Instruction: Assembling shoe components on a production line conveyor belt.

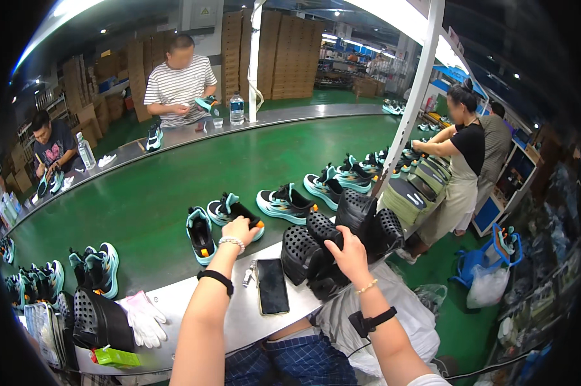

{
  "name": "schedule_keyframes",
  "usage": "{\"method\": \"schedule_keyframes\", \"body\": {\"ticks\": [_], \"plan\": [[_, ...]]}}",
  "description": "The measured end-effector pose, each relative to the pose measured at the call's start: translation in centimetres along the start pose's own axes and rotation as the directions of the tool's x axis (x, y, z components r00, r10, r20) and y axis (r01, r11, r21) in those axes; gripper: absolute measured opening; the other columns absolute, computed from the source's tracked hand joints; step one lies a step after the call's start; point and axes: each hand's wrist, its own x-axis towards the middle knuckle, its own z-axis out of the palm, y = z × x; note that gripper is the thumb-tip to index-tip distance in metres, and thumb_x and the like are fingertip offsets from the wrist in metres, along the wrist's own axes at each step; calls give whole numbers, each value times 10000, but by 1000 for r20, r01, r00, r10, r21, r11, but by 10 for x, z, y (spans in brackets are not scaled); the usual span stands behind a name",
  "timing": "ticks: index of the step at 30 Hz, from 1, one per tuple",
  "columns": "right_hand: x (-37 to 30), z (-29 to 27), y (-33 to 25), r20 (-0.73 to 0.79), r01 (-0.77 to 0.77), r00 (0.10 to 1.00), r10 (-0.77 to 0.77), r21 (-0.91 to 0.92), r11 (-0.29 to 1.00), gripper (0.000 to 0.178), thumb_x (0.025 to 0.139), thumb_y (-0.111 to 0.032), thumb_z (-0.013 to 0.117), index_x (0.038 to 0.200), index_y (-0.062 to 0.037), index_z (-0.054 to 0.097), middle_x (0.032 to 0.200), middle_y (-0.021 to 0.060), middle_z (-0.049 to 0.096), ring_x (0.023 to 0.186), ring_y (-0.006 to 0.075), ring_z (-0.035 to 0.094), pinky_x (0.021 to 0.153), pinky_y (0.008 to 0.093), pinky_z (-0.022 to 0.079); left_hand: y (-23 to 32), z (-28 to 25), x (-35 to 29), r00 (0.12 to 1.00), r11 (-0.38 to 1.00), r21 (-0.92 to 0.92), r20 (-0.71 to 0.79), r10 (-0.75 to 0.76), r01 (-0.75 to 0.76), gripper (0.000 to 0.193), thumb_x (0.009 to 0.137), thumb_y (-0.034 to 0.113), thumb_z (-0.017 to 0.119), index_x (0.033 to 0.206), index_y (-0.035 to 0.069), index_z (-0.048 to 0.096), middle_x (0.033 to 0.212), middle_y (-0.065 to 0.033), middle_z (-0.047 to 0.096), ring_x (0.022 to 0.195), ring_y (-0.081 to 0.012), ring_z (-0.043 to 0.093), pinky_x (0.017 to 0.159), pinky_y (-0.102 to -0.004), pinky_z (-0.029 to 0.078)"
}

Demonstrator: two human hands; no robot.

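Observation:
My left hand (239, 231) is closed at the collar of a black and turquoise sneaker (220, 209) with an orange heel tab. The sneaker stands on the green belt; my fingertips are partly hidden by the hand. Just left of it stands a second matching sneaker (200, 233). My right hand (350, 253) curls round the edge of a black clog-like piece with round holes (322, 226), the thumb on its near side. Similar pieces crowd round it, among them a holed black one (301, 249) and a taller one (356, 212).
A phone (273, 287) and keys (249, 273) lie on the metal ledge (236, 328). White gloves (145, 320) and a green carton (117, 358) are at left. More sneakers (284, 203) line the belt. A white post (411, 96) rises at right. Co-workers stand across and right.

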Motion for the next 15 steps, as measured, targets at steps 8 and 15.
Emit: {"method": "schedule_keyframes", "body": {"ticks": [8, 15], "plan": [[3, 9, 10, -93, 118, 989, -118, -9, 993, 534, 788, -296, 729, 1196, -49, 488, 957, 234, 648, 892, 404, 629, 775, 460, 492, -43, -30, -53, 1000, 996, 84, -2, 13, -13, 326, 818, 347, 658, 960, 54, 672, 1071, -114, 611, 997, -296, 612, 875, -401, 487], [31, -41, -93, -93, 186, 982, -163, 377, 907, 453, 796, -260, 738, 1106, 21, 564, 821, 219, 678, 754, 311, 686, 674, 371, 518, -61, -7, -100, 935, 987, 156, -354, 17, 41, 425, 796, 403, 665, 1168, 201, 647, 1049, -106, 590, 1057, -295, 490, 972, -421, 337]]}}
